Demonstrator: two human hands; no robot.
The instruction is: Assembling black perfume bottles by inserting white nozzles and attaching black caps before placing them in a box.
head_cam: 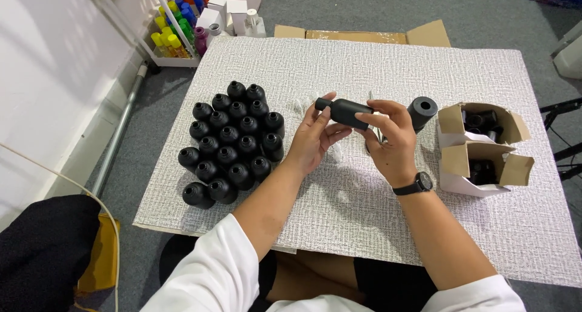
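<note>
A matte black bottle (345, 111) lies sideways in the air above the middle of the table, its neck pointing left. My right hand (391, 139) grips its body, and that wrist wears a black watch. My left hand (315, 136) touches the bottle's neck end with its fingertips. Something thin and pale shows under my right fingers; I cannot tell what it is. To the left, a cluster of several upright black bottles (233, 139) stands on the table. A black cylinder-shaped cap (422, 111) stands just right of my right hand.
The table has a white textured cover (364, 209). Two open small cardboard boxes (482, 148) holding black items sit at the right. A flat brown cardboard box (357, 36) lies beyond the far edge. A rack with coloured bottles and white boxes (194, 21) stands on the floor at the far left.
</note>
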